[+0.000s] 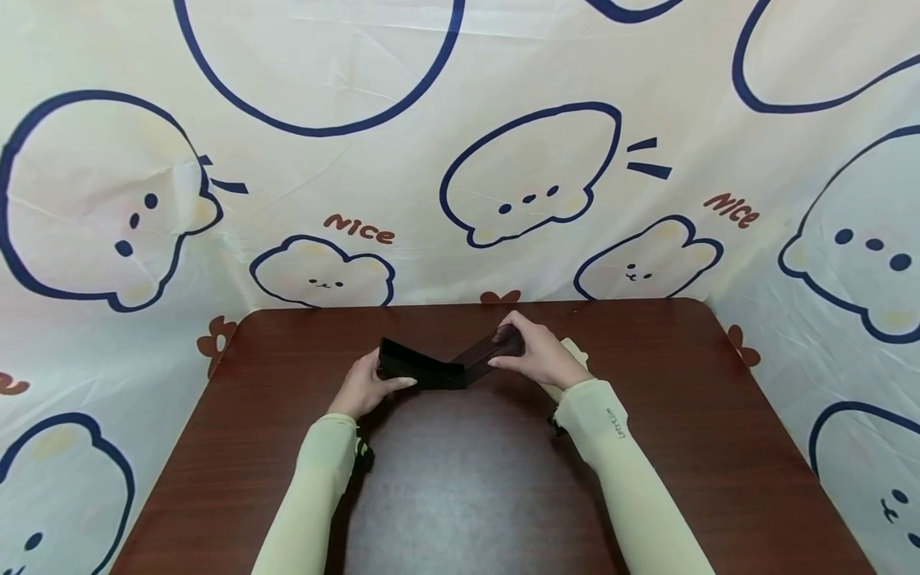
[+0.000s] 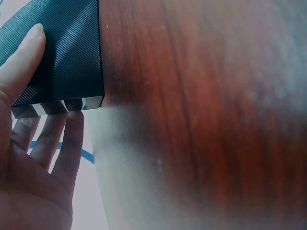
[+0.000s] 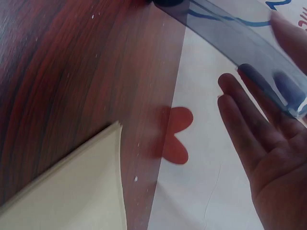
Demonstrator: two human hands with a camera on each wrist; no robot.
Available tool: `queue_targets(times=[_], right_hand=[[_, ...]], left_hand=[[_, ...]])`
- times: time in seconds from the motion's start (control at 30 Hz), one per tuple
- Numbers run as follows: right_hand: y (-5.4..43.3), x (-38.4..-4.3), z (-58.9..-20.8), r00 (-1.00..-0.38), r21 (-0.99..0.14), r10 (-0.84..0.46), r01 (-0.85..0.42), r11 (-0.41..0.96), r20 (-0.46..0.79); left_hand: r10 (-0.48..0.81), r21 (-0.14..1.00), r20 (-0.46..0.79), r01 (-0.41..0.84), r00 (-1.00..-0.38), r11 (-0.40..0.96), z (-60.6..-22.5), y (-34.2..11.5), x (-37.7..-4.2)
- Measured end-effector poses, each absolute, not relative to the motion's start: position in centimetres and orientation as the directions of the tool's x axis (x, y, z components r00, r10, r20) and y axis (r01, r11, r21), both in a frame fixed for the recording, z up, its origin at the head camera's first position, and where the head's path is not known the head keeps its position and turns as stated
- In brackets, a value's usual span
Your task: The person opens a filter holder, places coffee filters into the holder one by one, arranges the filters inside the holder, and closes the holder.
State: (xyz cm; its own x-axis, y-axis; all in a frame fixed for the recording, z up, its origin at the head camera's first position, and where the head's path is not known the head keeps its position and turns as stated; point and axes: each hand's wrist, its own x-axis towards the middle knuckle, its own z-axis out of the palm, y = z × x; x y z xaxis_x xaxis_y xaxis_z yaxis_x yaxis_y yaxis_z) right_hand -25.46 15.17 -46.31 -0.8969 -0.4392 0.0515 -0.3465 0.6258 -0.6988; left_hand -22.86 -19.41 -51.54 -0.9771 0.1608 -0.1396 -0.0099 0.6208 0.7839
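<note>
I see the left hand (image 1: 361, 387) grip a black case (image 1: 417, 369) and the right hand (image 1: 542, 351) pinch a see-through cover (image 1: 480, 358)

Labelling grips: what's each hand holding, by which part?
Left hand: black ridged case, by its left end; right hand: transparent plastic cover, by its right end.

A dark, finely ribbed case (image 2: 72, 52) is being gripped across its shiny edge by the left hand (image 2: 36, 179). The wood-grained bench (image 2: 192, 120) is being partly veiled by pale glare.

printed cloth (image 1: 410, 172) behind brown table (image 1: 474, 495)
</note>
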Motion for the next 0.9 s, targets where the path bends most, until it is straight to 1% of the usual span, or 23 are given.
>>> queue_targets(times=[0.13, 0.27, 0.37, 0.47, 0.57, 0.77, 0.9], right_hand=[[16.4, -25.6, -46.5, -0.89, -0.704, -0.452, -0.357, 0.614, 0.057], [18.1, -25.8, -46.7, -0.911, -0.717, -0.411, -0.312, 0.623, 0.04], [19.7, -25.9, -47.0, -0.944, -0.696, -0.33, -0.252, 0.673, 0.023], [21.2, -26.0, -47.6, -0.974, -0.644, -0.227, -0.183, 0.743, 0.015], [22.4, -26.0, -48.3, -0.991, -0.593, -0.13, -0.097, 0.8, -0.014], [23.4, -25.7, -49.5, -0.988, -0.51, -0.018, 0.064, 0.858, -0.155], [23.7, -25.6, -50.1, -0.977, -0.47, 0.029, 0.129, 0.873, -0.213]], left_hand=[[0.162, 0.782, -0.137, -0.006, -0.977, 0.623, -51.6, -19.5, -22.8], [0.157, 0.779, -0.128, -0.002, -0.979, 0.627, -51.5, -19.6, -22.9], [0.147, 0.776, -0.125, -0.004, -0.981, 0.631, -51.4, -19.6, -22.9], [0.143, 0.776, -0.133, -0.013, -0.981, 0.631, -51.4, -19.6, -22.9], [0.143, 0.777, -0.135, -0.015, -0.98, 0.629, -51.5, -19.6, -22.8], [0.151, 0.781, -0.127, -0.005, -0.98, 0.624, -51.6, -19.6, -22.8], [0.157, 0.78, -0.13, -0.003, -0.979, 0.626, -51.5, -19.5, -22.8]])
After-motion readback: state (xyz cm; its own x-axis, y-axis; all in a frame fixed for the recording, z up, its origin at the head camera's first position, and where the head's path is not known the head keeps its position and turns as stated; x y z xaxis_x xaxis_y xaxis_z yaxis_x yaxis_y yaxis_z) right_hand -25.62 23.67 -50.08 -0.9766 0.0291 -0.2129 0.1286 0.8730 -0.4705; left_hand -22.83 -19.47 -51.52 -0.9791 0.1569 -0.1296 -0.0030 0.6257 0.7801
